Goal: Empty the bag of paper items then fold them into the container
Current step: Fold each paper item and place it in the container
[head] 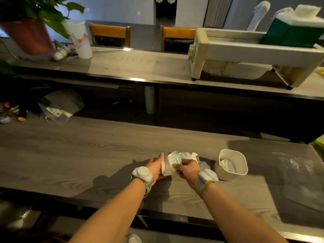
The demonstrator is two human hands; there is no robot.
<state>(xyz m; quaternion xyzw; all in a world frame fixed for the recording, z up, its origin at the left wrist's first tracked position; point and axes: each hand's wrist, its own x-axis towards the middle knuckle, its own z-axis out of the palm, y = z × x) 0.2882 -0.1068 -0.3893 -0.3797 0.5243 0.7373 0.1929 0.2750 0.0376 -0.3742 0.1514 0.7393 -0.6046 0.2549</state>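
While both hands meet over the grey wooden table (87,155), the left hand (156,168) lies flat and open against a crumpled bundle of white and pale green paper items (177,160). The right hand (187,170) pinches the bundle's near edge. A white container (233,172), already holding some folded paper, stands just beside them on the right.

At lower centre, both hands work a wad of paper (177,161) on a grey table (70,155); left hand (156,168) braces it, right hand (187,170) pinches it; a white container (232,163) stands just right; a clear bag (301,179) lies far right.
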